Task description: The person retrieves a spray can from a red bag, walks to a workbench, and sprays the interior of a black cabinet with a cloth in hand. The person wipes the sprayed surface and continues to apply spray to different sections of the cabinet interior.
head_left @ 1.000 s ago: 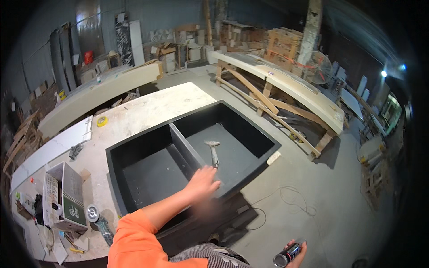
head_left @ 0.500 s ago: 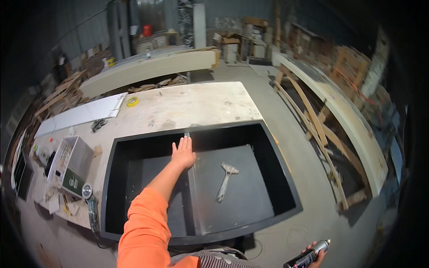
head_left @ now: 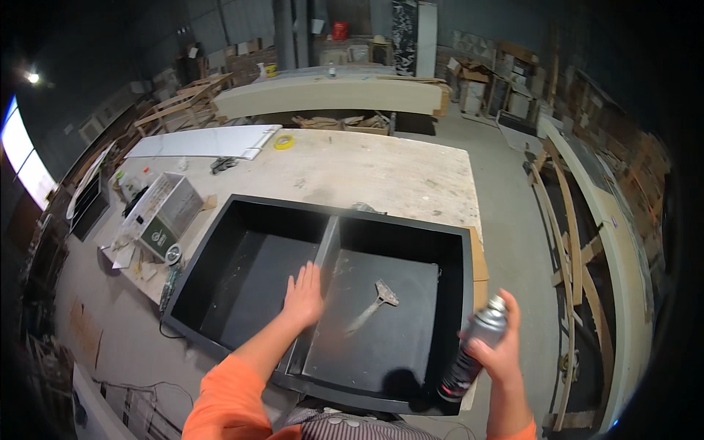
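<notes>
A large black open box (head_left: 469,282) with two compartments lies on the worktable, its open side up. My left hand (head_left: 303,297) rests flat, fingers stretched, on the middle divider (head_left: 328,246) or just over it; contact is hard to judge. In the right compartment lies a dusty, scraper-like tool (head_left: 383,295) with a long handle and a short wide head. Above the box's front right corner my right hand (head_left: 502,345) grips a spray can (head_left: 477,348), black with a silver top, tilted with its top up and to the right.
The pale worktable (head_left: 411,165) carries a yellow tape roll (head_left: 284,142), a white panel (head_left: 202,143), gloves (head_left: 223,166), a plastic bin (head_left: 176,205) and an angle grinder (head_left: 173,257). A long pale beam (head_left: 330,97) is behind, and a wooden frame (head_left: 572,242) stands right.
My right hand has risen with the spray can from the lower edge to the box's right side. My left hand has slid nearer along the divider. The view has turned left.
</notes>
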Demonstrator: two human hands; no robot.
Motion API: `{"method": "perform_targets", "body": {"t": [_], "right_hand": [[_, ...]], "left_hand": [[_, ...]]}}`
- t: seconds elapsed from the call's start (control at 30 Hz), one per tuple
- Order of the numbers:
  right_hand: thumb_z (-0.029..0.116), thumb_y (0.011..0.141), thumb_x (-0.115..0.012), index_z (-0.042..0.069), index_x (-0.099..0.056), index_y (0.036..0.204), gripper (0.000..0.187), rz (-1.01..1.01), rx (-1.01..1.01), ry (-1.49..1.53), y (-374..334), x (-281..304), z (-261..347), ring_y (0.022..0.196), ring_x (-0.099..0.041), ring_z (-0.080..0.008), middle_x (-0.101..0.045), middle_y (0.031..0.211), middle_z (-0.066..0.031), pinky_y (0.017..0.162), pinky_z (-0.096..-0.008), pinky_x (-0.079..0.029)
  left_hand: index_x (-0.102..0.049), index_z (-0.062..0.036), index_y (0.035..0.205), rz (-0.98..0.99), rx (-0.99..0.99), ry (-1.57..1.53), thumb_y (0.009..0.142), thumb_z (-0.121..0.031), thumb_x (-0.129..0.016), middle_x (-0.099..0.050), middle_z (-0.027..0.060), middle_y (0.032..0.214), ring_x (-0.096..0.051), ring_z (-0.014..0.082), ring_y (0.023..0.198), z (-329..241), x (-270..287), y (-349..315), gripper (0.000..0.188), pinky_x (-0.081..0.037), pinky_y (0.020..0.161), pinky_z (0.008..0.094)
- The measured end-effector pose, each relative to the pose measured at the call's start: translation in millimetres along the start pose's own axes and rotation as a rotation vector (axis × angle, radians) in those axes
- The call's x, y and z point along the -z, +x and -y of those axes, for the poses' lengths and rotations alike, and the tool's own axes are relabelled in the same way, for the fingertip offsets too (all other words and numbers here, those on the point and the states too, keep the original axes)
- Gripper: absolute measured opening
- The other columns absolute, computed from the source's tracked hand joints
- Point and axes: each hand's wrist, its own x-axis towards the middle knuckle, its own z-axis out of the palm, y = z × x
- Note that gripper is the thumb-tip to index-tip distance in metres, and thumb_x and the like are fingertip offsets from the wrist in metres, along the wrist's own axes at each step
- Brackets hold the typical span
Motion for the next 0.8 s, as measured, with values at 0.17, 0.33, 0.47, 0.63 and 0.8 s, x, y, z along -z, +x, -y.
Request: {"method": "perform_targets", "body": {"t": [0.17,0.33,0.47,0.63,0.8], "right_hand": [[0.018,0.075,-0.081,0.011,-0.034,0.15,0.089,0.323,0.256,-0.473,99.7,-75.5,-30.4,0.116,-0.059,-0.0282,-0.054,0.132,-0.0159,0.102,-0.0395,-0.047],[0.02,0.076,-0.081,0.01,-0.035,0.149,0.087,0.42,0.133,-0.509,160.4,-136.2,-95.5,0.125,-0.056,-0.0347,-0.053,0.138,-0.0198,0.107,-0.0401,-0.044],[0.019,0.074,-0.081,0.009,-0.036,0.148,0.087,0.449,0.272,-0.614,198.6,-164.5,-135.1,0.127,-0.055,-0.038,-0.053,0.14,-0.02,0.108,-0.0414,-0.044],[0.02,0.074,-0.079,0.012,-0.038,0.146,0.084,0.475,0.23,-0.696,229.5,-190.1,-152.7,0.121,-0.057,-0.0401,-0.056,0.134,-0.0214,0.104,-0.0433,-0.047],[0.02,0.072,-0.079,0.015,-0.039,0.145,0.084,0.512,0.209,-0.771,247.7,-201.8,-165.1,0.113,-0.061,-0.041,-0.061,0.123,-0.0237,0.097,-0.0449,-0.05]], "left_hand": [[-0.015,0.0042,0.157,0.168,0.036,-0.114,0.098,-0.044,-0.052,-0.016,0.025,0.165,-0.018,0.0371,0.153,-1.0,26.4,-115.5,0.085,-0.015,0.121,0.0591],[-0.041,0.0016,0.147,0.018,0.177,-0.231,0.096,-0.034,-0.059,-0.033,0.0252,0.157,-0.028,0.0398,0.148,24.8,53.9,-216.7,0.065,-0.018,0.119,0.0598],[-0.054,0.0016,0.134,-0.712,0.67,-0.517,0.093,-0.011,-0.059,-0.051,0.0226,0.141,-0.049,0.0351,0.131,101.0,-23.0,-329.6,0.043,-0.036,0.112,0.0465],[-0.059,0.0046,0.121,-0.167,1.537,-0.875,0.093,-0.017,-0.063,-0.068,0.0179,0.101,-0.067,0.0267,0.088,116.3,-159.0,-463.9,0.036,-0.055,0.082,0.0412],[-0.061,0.0003,0.127,0.491,1.658,-0.814,0.09,-0.028,-0.071,-0.072,0.017,0.112,-0.07,0.0255,0.104,71.4,-230.2,-489.5,0.047,-0.055,0.089,0.0394]]}}
